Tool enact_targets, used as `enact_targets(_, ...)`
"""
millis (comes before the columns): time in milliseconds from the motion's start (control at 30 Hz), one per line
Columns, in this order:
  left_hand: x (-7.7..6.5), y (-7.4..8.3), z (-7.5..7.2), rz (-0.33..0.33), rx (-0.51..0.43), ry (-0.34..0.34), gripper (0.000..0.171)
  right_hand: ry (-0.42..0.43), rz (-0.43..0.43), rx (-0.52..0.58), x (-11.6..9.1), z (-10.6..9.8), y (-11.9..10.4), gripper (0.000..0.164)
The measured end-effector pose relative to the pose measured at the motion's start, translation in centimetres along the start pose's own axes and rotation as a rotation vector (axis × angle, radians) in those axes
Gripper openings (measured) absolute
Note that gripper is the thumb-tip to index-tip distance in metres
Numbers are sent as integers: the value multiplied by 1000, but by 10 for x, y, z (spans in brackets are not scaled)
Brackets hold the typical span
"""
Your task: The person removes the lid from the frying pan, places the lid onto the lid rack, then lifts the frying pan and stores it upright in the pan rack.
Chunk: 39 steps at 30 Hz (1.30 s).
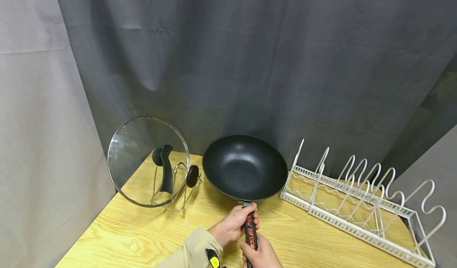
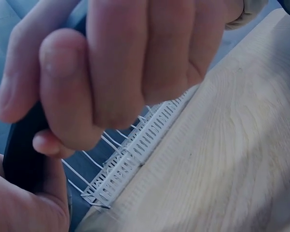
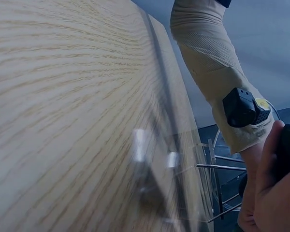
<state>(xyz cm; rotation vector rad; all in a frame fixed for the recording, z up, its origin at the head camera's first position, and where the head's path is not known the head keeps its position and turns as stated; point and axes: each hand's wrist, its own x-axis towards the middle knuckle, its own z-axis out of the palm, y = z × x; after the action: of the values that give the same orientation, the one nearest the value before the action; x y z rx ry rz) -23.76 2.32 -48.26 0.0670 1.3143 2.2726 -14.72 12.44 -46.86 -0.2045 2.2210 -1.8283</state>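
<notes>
A black wok [image 1: 244, 167] is held by its long black handle [image 1: 250, 232] with red lettering, its dark inside facing up and toward me. Close below the pan, my left hand [image 1: 233, 223] grips the upper part of the handle, thumb along the top. Lower down, near the handle's end, my right hand [image 1: 262, 255] grips it too. In the left wrist view, curled fingers [image 2: 118, 63] wrap the dark handle. The right wrist view catches only part of my right hand [image 3: 280, 203] at its edge.
Left of the wok, a glass lid [image 1: 133, 161] with a black handle leans upright in a wire stand [image 1: 185, 198]. A white metal rack [image 1: 342, 216] with several wavy upright dividers stands on the right. Behind the wooden table [image 1: 135, 240] hangs a dark grey curtain [image 1: 250, 62].
</notes>
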Motion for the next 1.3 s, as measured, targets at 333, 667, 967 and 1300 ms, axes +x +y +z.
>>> enact_targets(333,-7,12,9,25,-10,-42,19,-9,-9,51,-5,0,-8,23)
enact_targets(667,-12,22,15,33,-69,-112,17,-19,-41,94,-9,-3,-14,21)
enact_targets(967,-12,27,17,21,-206,-234,14,-38,-89,136,-12,-5,-17,21)
enact_targets(1300,-15,33,22,17,-431,-428,18,-90,-158,216,-14,-7,-21,19)
